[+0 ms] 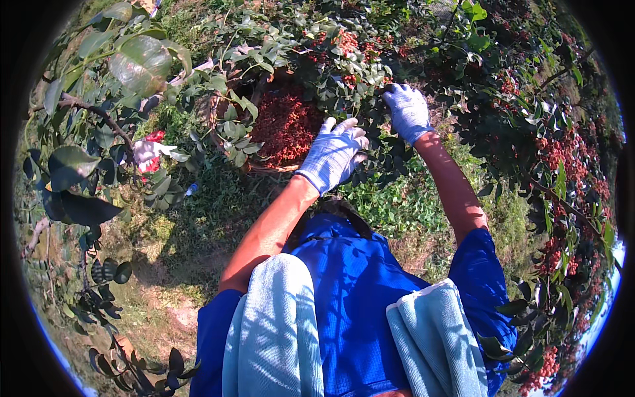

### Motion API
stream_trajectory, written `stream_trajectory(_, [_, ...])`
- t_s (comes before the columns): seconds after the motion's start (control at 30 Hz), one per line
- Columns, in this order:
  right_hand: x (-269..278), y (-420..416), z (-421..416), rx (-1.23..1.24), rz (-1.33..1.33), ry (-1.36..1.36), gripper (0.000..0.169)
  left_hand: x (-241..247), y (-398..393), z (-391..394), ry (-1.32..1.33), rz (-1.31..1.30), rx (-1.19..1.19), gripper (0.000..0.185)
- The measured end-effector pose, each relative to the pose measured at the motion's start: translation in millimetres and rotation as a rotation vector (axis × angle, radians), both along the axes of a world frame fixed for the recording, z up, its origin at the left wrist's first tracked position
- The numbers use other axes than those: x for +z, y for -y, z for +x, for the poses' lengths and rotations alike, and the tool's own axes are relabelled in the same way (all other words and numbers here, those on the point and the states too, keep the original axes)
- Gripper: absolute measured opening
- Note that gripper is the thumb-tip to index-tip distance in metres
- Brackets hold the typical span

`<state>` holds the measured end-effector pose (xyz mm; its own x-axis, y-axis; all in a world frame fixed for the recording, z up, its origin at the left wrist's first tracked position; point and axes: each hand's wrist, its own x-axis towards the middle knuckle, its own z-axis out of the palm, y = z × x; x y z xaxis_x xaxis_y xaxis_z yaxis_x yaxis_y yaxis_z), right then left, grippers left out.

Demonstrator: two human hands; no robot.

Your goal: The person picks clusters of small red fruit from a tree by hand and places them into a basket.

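Both hands wear pale, coated work gloves. My left hand (pixel 335 153) is over the right rim of a woven basket (pixel 278 169), fingers bent and pointing up and right; whether they hold anything is unclear. Small red berries (pixel 285 126) fill the basket. My right hand (pixel 408 110) reaches into a leafy branch (pixel 354 97), its fingertips partly hidden among the leaves. Clusters of red berries (pixel 347 42) grow on that bush just above and left of my right hand.
Berry-laden branches (pixel 570 164) fill the right side. A thin branch with large leaves (pixel 99 111) crosses the left. A red and white object (pixel 149 151) shows among the leaves there. Grass and bare soil (pixel 173 312) lie below. A light blue towel (pixel 278 327) hangs over my shoulders.
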<state>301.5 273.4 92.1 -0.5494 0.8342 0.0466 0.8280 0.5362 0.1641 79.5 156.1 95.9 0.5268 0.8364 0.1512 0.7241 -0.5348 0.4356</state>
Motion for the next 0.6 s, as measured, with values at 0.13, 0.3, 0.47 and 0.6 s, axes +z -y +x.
stream_trajectory(0.13, [9, 1, -5, 0.040, 0.019, 0.084, 0.024, -1, -1, 1, -0.004, 0.005, -0.002, 0.033])
stream_trajectory(0.3, [4, 1, 2, 0.158, 0.073, 0.030, 0.022, 0, -1, 1, 0.009, 0.001, 0.001, 0.032])
stream_trajectory(0.47, [0, -3, 14, 0.287, 0.116, -0.083, 0.022, 0, -1, 1, -0.018, -0.027, -0.004, 0.032])
stream_trajectory(0.6, [2, -8, 18, 0.417, 0.124, -0.106, 0.022, -5, 0, 2, -0.017, -0.026, 0.001, 0.032])
